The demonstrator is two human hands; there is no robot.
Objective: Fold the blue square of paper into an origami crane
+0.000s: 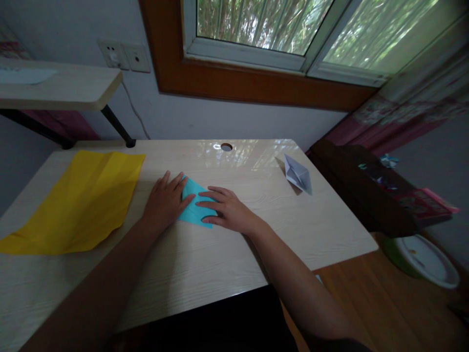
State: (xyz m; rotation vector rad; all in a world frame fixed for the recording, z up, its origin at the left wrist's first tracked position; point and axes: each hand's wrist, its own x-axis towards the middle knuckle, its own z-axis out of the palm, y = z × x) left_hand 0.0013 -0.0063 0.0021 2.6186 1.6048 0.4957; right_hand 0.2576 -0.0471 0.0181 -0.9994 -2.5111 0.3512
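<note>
A folded piece of light-blue paper (193,205) lies flat on the pale desk (220,269), between my two hands. My left hand (164,198) rests at its left edge, with the thumb on the paper and the fingers stretched toward the back. From the right, my right hand (227,210) lies over the paper's right side, fingers spread across it. Both hands are open and press on the paper rather than gripping it. Part of the paper's right edge is hidden under the right fingers.
A large yellow sheet (80,205) covers the desk's left side. Toward the back right stands a folded white paper boat (297,175). A raised shelf (73,93) on black legs overhangs the back left. A round cable hole (226,147) sits near the back edge.
</note>
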